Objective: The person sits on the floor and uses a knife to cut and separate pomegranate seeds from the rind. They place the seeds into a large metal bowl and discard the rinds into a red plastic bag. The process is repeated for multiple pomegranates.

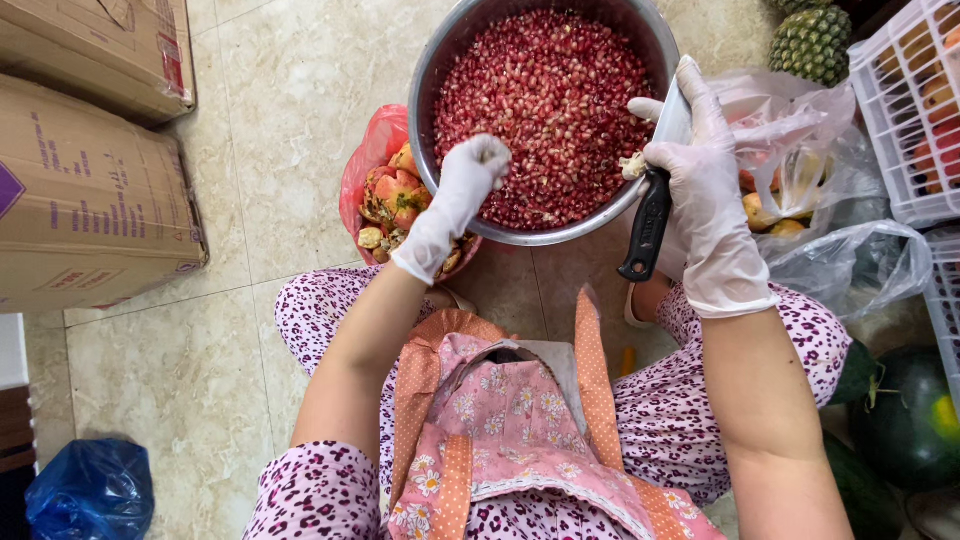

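Person is sitting on a tiled floor (280, 130), viewed from above, wearing a purple-spotted garment and a pink floral apron (510, 420). Both hands are wearing thin white gloves.

Left hand (465, 180) is hanging over the near left rim of a large steel bowl (430, 90). Its fingers are curling inward into a loose fist; whether they are enclosing anything cannot be told, as the glove is hiding the palm.

Right hand (700, 170) is sitting at the bowl's right rim, fingers wrapping around a knife (650, 225). The black handle is projecting downward below the palm, and the blade is running up behind the fingers along the rim. A small pale scrap is showing at the thumb side of this hand, just above the handle.

The bowl is standing on the floor directly ahead of the knees and is holding a deep heap of red pomegranate seeds (550, 100).

A red plastic bag (365, 160) is lying against the bowl's left side, holding pomegranate peel pieces (395, 195). Clear plastic bags (840, 250) with fruit are lying to the right of the bowl. A pineapple (815, 40) is standing at upper right beside a white crate (900, 110). Dark green watermelons (905, 420) are resting at lower right. Cardboard boxes (90, 190) are occupying the left side, and a blue bag (90, 490) is sitting at lower left
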A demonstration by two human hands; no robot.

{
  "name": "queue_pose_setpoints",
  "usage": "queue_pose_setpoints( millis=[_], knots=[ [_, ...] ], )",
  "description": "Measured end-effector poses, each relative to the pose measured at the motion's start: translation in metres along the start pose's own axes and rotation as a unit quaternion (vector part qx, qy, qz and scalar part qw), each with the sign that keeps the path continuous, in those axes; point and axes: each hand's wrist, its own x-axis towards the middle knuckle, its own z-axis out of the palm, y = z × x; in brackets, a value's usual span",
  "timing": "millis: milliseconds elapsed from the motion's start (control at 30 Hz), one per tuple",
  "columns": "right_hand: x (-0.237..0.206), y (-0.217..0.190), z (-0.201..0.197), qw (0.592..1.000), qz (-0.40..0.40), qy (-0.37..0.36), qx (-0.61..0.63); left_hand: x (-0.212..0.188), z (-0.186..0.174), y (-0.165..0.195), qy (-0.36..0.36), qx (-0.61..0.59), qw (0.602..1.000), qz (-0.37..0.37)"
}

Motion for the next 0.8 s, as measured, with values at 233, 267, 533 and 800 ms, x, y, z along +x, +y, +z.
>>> queue_pose_setpoints(
  millis=[233,267,533,800],
  knots=[
    [0.002,0.008,0.006,1.0,0.007,-0.007,-0.004,-0.026,0.023,-0.052,0.126,0.266,0.937,0.187],
    [0.003,0.007,0.007,1.0,0.006,-0.011,-0.003,-0.025,0.026,-0.054,0.149,0.301,0.911,0.24],
    [0.006,0.0,0.012,1.0,0.009,-0.004,0.01,-0.013,-0.01,-0.03,0.031,-0.184,0.98,-0.068],
    [0.01,0.004,0.017,1.0,0.019,0.004,-0.002,-0.008,-0.093,-0.018,0.182,0.03,0.975,0.125]
  ],
)
